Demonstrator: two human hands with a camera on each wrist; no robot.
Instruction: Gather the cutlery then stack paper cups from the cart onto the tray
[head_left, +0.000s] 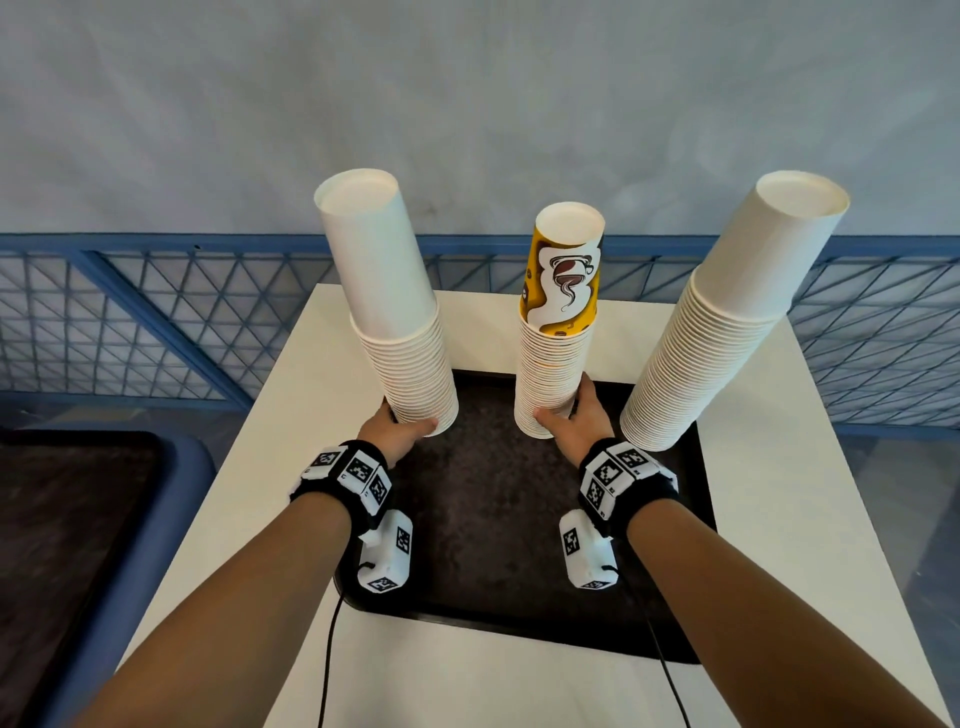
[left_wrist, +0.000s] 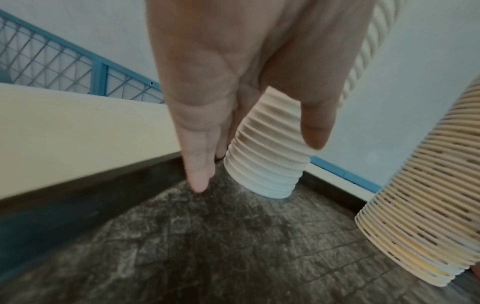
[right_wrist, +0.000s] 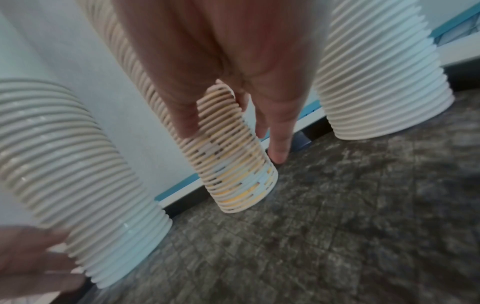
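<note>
Three stacks of upside-down paper cups stand on a dark tray (head_left: 493, 545). My left hand (head_left: 402, 428) grips the base of the left white stack (head_left: 400, 332), which leans to the left; in the left wrist view thumb and fingers (left_wrist: 200, 176) flank that stack (left_wrist: 267, 164). The right hand (head_left: 569, 415) holds the base of the middle yellow-printed stack (head_left: 553, 364), with thumb and fingers either side of it (right_wrist: 233, 170). The tall right white stack (head_left: 717, 338) stands free at the tray's far right. No cutlery is in view.
The tray lies on a white table (head_left: 779, 519). A blue cart (head_left: 156, 519) with a dark mat stands to the left, below table height. A blue mesh fence (head_left: 156, 322) runs behind. Cables hang from both wrist cameras over the table's near edge.
</note>
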